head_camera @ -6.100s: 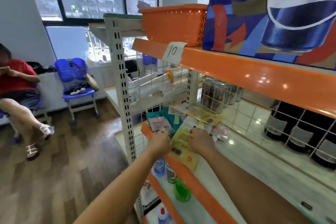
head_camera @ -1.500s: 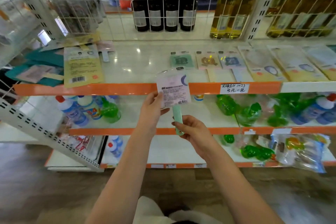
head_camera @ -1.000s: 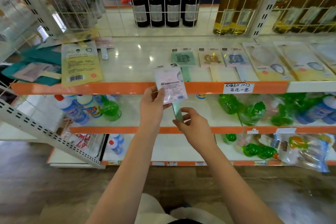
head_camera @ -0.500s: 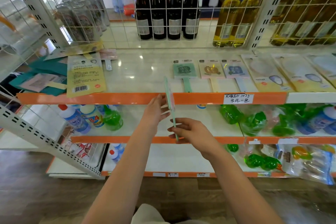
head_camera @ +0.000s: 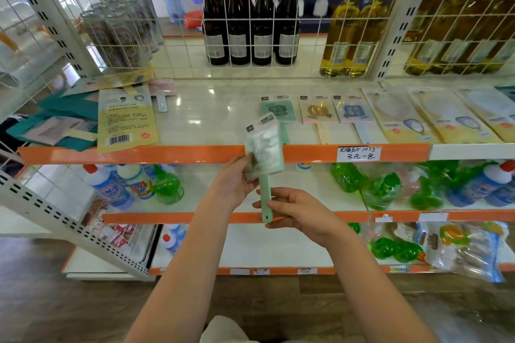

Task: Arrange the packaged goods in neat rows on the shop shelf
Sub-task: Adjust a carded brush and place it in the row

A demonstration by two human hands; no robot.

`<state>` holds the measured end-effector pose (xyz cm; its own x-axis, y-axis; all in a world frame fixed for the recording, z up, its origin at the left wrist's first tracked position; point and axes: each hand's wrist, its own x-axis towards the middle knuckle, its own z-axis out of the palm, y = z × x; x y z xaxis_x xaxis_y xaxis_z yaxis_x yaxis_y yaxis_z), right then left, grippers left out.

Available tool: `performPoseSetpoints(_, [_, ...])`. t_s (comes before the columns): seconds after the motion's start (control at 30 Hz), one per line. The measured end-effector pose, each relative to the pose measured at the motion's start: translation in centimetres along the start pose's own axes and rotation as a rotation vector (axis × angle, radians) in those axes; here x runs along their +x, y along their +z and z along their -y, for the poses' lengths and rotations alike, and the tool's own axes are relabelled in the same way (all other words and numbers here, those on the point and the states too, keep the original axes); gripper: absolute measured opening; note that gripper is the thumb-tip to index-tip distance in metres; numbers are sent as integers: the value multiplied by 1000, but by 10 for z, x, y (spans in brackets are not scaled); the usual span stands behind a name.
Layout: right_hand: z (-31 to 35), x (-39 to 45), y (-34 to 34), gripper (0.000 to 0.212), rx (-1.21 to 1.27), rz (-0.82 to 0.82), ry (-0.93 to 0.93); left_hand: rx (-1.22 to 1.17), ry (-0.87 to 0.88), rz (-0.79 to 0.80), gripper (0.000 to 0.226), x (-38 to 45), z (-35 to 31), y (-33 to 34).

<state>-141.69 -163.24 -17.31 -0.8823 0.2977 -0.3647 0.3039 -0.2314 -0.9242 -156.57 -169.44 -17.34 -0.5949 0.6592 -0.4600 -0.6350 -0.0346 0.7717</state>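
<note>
Green brush pkg (head_camera: 264, 145) now turned face-on vs edge-on; left hand (head_camera: 232, 185) fingers grip pack, right hand (head_camera: 295, 213) handle.

Bare forearms — no sleeves; pale trousers (head_camera: 223, 330).

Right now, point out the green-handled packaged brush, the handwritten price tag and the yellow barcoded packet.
green-handled packaged brush (head_camera: 264, 145): head view, clear packaging front.
handwritten price tag (head_camera: 359, 153): head view, label centre.
yellow barcoded packet (head_camera: 125, 120): head view, printed face.
</note>
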Motion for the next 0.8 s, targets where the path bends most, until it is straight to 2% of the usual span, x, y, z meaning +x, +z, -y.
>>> performPoseSetpoints(0.2, [11, -4, -22, 24, -85, -52, 15, 26, 58, 13, 8, 0, -11, 4])
performPoseSetpoints(0.7, [75, 26, -82, 26, -710, -615, -18, 217, 56, 41, 9, 40, -51, 28])
performPoseSetpoints(0.8, [87, 33, -87, 26, -741, -684, -12, 212, 43, 67, 13, 52, -66, 39])
